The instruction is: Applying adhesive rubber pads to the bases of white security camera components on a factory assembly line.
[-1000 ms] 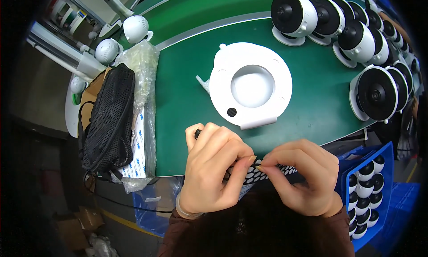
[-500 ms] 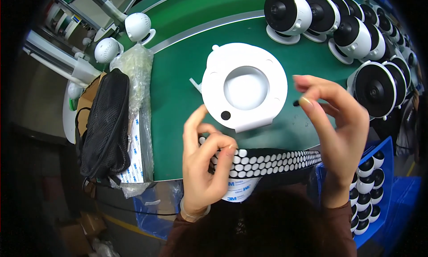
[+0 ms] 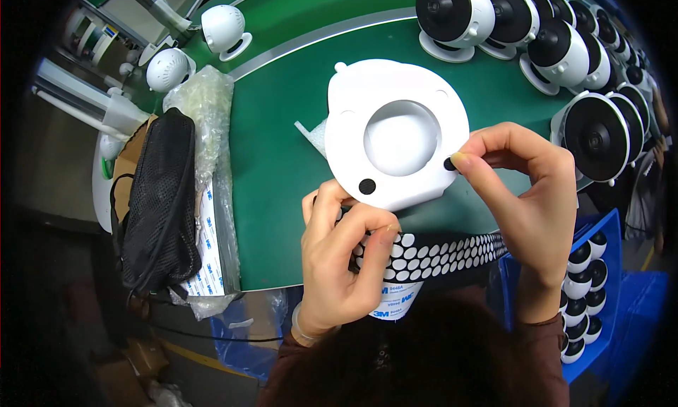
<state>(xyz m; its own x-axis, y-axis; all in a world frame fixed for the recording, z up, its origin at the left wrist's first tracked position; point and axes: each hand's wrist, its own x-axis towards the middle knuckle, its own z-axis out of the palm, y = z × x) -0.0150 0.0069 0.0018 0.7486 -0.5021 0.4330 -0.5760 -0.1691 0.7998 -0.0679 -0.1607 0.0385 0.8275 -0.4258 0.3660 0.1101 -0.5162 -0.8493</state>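
Note:
A white rounded housing with a large round recess lies base side up on the green bench in front of me. One round black pad sits flat on its near left part. My right hand pinches a second black pad between thumb and forefinger, at the housing's near right rim; whether it touches there is hard to tell. My left hand has its fingers closed on a black strip of pads covered in rows of whitish dots, just below the housing. Its fingertips are close to the housing's near edge.
Several white camera-like units with black fronts crowd the right back. A blue bin of small black-and-white balls stands at lower right. At left lie a black mesh bag and plastic-wrapped sheets; white units stand behind.
My right hand has moved left, bringing its black pad to the housing's rim. The left hand with the strip has shifted slightly right, and the housing has turned a little.

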